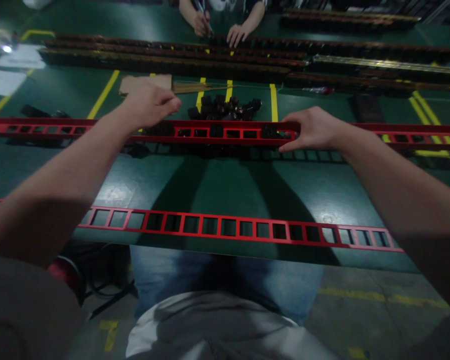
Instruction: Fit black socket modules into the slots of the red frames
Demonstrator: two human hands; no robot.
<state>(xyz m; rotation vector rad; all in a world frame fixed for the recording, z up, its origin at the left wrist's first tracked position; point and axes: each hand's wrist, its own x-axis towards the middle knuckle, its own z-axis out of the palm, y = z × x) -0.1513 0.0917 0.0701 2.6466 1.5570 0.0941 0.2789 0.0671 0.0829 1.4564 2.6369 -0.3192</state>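
Note:
A long red channel rail (228,140) with square openings runs crosswise in front of me, and several black blocks (216,131) sit inside it. My right hand (313,129) grips this rail from the right, its thumb at the near side and its fingers over the far side. Just above the rail, my left hand (148,106) is closed with thumb against curled fingers; whatever may be in it is hidden. A pile of black parts (228,107) lies right behind the rail, between my hands.
Another red slotted strip (230,227) lies along the near edge of the green table (225,185). Behind are a cardboard piece (146,82), long dark strips (172,57) and white papers (3,82). Across the table, a co-worker's hands (238,35) hold a thin tool over the strips.

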